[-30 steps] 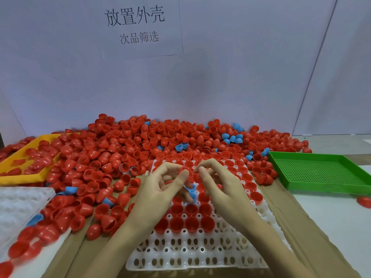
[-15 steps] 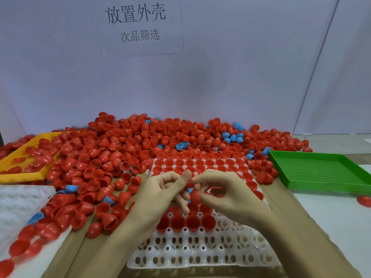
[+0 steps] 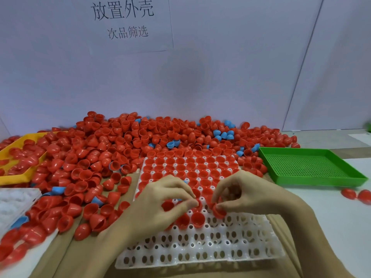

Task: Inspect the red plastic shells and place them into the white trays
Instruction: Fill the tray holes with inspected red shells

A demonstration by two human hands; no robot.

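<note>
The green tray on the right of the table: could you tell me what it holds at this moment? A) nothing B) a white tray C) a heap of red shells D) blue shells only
A: the green tray shows only its bare perforated floor, while the red shells lie heaped outside it to its left.

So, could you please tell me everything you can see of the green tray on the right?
The green tray looks like moulded plastic: rectangular and shallow, with a raised rim and a floor perforated by a fine grid of small holes. Nothing lies in it. It sits flat on the table, angled slightly, right of the white tray. Loose red shells crowd its left edge; whether they touch it is unclear. Neither hand reaches it.
</note>
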